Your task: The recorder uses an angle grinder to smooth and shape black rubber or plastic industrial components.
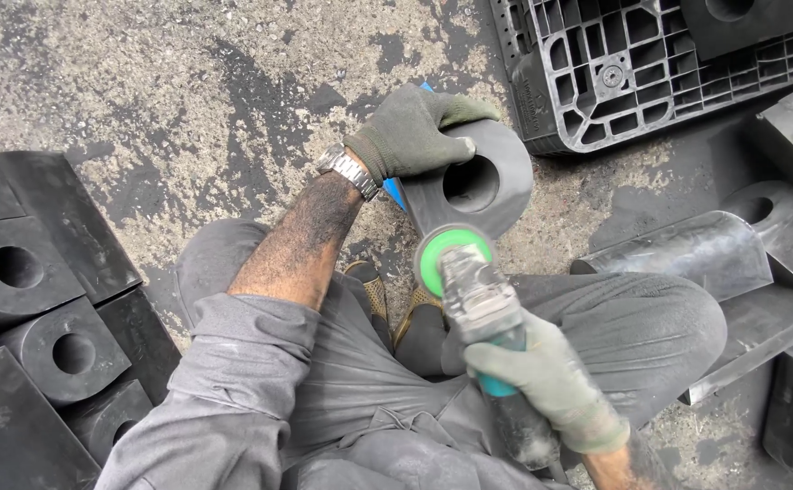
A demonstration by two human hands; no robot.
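Grinding a dark rubber block.
My left hand (414, 127) gripped the round-holed block (487, 186); my right hand (537, 377) clasped the green-disc grinder (473, 286).

Packages: we see none anywhere here.
Labels: we spot none on any surface we can make out.
Signs: none that we can find.
Screens: none in our view, from edge to edge.

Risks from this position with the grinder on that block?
1. The left hand steadies the black rubber block right beside the grinder's green disc; a slip could reach the glove.
2. The disc runs just above the knees and shoes.
3. The block is hand-held only, so it might kick.
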